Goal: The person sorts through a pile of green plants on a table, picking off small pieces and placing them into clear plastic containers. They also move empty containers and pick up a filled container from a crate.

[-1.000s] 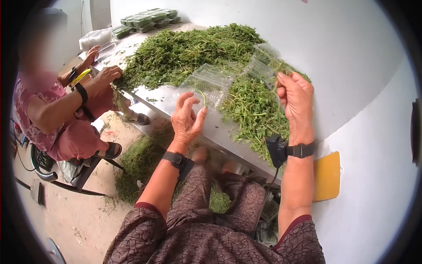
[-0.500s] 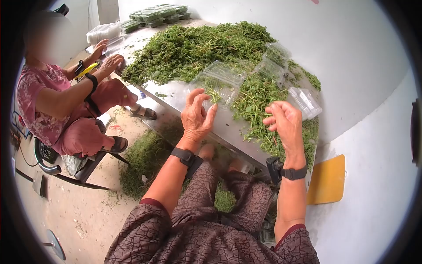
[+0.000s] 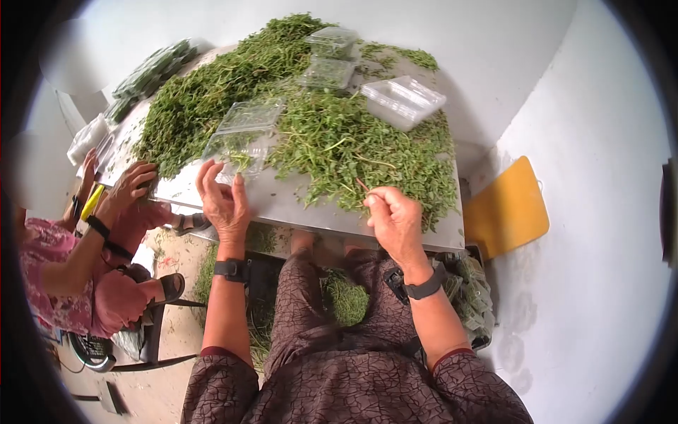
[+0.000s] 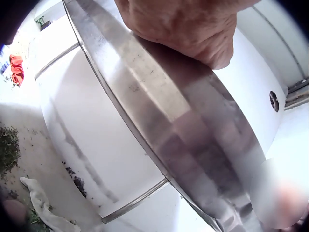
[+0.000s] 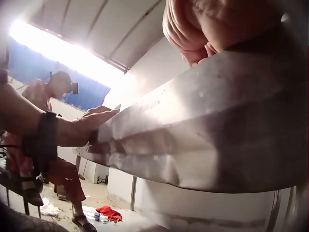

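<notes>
From the head view, the right hand (image 3: 397, 225) had a thin reddish stem (image 3: 361, 185) pinched between thumb and forefinger, low over the near part of a loose heap of leafy green stems (image 3: 367, 145). That heap spread over a shiny metal table (image 3: 304, 212), from the upper left to the centre right of the frame. Left of centre, the left hand (image 3: 227, 206) was raised, loosely open, beside a clear hinged plastic box (image 3: 244, 120) with a few green sprigs (image 3: 241, 160) showing; I couldn't tell whether its fingertips touched them. To my eye, this was picking over single stems; the next move called for a light pinch and an unhurried release, clear of the box's upright lid.

In the left wrist view, only the heel of that hand showed, above the table's edge.

The right wrist view caught curled fingers at upper right, their pinch hidden.
</notes>
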Available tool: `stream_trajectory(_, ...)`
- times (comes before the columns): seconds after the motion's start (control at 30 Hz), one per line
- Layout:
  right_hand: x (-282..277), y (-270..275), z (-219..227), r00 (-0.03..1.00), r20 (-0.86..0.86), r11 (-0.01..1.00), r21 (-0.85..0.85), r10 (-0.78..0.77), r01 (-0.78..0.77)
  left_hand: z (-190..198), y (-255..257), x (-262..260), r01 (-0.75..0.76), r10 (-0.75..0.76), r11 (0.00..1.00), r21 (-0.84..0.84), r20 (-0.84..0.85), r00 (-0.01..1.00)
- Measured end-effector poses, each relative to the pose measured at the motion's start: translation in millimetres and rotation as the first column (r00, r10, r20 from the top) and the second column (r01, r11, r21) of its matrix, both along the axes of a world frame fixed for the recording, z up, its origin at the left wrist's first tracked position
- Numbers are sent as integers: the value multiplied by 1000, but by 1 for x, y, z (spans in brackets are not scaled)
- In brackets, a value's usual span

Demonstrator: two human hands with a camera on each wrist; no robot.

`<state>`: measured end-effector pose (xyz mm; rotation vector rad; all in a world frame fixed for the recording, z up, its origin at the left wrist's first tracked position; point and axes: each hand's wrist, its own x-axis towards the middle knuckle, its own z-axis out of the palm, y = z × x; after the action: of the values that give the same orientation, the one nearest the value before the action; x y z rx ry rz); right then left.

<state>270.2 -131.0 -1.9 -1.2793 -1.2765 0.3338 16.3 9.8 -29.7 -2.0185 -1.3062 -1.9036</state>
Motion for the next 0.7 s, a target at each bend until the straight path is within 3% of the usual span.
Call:
stream_trajectory(0.07,0,0,-1,1000,10,999,-50,15,-14,-7,10,-6,-22,26,997,68,-68,997)
stream_trajectory(0.13,-1,0,-1,998,61,1000,-5,5,-4,-5,4,-3,-4,4,1000,-9,23,1000)
stream_trajectory(0.27,1,-2,2,997,54,999,-2,54,-54,-6,4,-3,4,-4,1000,-11,24,1000)
stream_trajectory(0.4,0,-3,7,990,137,998,59,11,-19,-8,10,-5,-65,70,995,77,-71,995)
stream_trajectory(0.43,-1,-2,5,989,148,996,84,3,-15,-6,4,-2,-38,39,998,-43,21,999)
stream_trajectory(0.57,0,-3,6,989,146,997,79,4,-16,-5,-5,0,-15,14,1000,27,42,999)
stream_trajectory(0.67,0,-4,6,989,144,997,70,16,-27,-2,-24,5,-140,147,985,97,-70,987)
stream_trajectory(0.7,-1,-5,7,989,147,998,60,11,-20,-2,-29,6,-52,72,988,146,-132,989)
